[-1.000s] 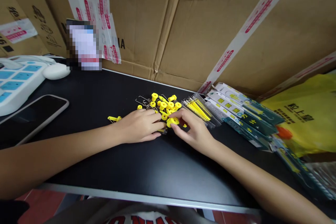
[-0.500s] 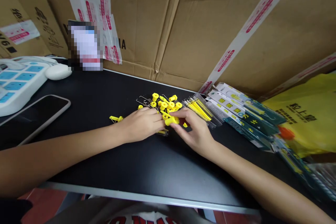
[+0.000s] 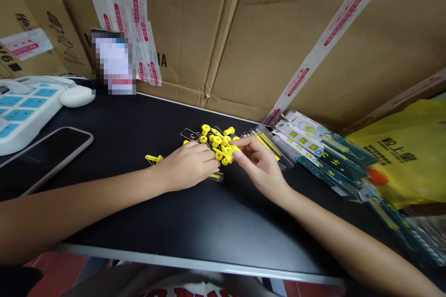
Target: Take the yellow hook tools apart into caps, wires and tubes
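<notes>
My left hand (image 3: 195, 163) is closed, its fingers curled down beside a pile of small parts. From under those fingers sticks the end of a clear tube (image 3: 217, 177) with something yellow in it; the rest is hidden. My right hand (image 3: 263, 164) pinches a yellow plastic cap (image 3: 234, 149) between thumb and fingers, at the right side of the pile. Several yellow caps (image 3: 216, 141) and bent wire hooks (image 3: 191, 133) lie jumbled just beyond both hands. A yellow piece with a wire loop (image 3: 153, 158) rests by my left wrist.
Clear tubes with yellow strips (image 3: 266, 141) lie right of the pile. Farther right are printed boxes (image 3: 324, 148) and a yellow bag (image 3: 411, 148). A phone (image 3: 49, 158) and a white power strip (image 3: 31, 111) sit at left. Cardboard boxes (image 3: 278, 32) stand behind the black table (image 3: 195, 227).
My right hand has shifted slightly up and away from my left fingers, with a yellow cap in its pinch. My left hand has barely moved.
</notes>
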Demonstrator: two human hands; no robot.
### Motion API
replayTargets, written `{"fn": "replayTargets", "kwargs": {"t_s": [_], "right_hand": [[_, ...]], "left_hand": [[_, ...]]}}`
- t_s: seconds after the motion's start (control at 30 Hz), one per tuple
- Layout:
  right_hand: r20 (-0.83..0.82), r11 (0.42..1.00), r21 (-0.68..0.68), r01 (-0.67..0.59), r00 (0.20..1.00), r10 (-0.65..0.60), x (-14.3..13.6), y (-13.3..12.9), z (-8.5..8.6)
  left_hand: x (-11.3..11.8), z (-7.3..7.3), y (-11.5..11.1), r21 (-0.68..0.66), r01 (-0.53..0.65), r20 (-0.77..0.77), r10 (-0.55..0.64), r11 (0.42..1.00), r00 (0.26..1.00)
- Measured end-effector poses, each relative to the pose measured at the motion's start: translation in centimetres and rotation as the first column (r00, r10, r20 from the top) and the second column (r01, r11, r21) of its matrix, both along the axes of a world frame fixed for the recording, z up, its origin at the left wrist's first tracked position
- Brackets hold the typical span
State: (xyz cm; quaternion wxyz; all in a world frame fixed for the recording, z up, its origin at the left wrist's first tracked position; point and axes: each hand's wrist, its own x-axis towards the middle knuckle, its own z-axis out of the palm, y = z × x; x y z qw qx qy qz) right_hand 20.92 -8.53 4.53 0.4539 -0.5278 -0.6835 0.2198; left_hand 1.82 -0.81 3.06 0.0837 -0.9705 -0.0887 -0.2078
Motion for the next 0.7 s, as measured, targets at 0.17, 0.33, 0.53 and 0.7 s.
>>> {"fn": "replayTargets", "kwargs": {"t_s": [0.17,0.33,0.53,0.7], "right_hand": [[-0.338,0.951,-0.304,-0.054,0.939,-0.055,0.6,0.6,0.3],[-0.280,0.955,-0.291,-0.067,0.960,-0.018,0.5,0.2,0.5],[0.259,0.918,0.395,-0.024,0.962,-0.086,0.5,-0.6,0.6],[0.416,0.950,0.253,-0.182,0.907,0.063,-0.2,0.2,-1.8]], "left_hand": [[-0.1,-0.6,0.3,-0.041,-0.007,0.009,0.007,0.999,1.000],[-0.2,-0.5,0.1,-0.039,0.014,0.013,-0.014,0.999,1.000],[0.1,-0.8,0.3,-0.091,-0.051,0.069,0.057,0.995,0.996],[0.2,-1.0,0.3,-0.095,-0.079,0.044,0.083,0.992,0.996]]}}
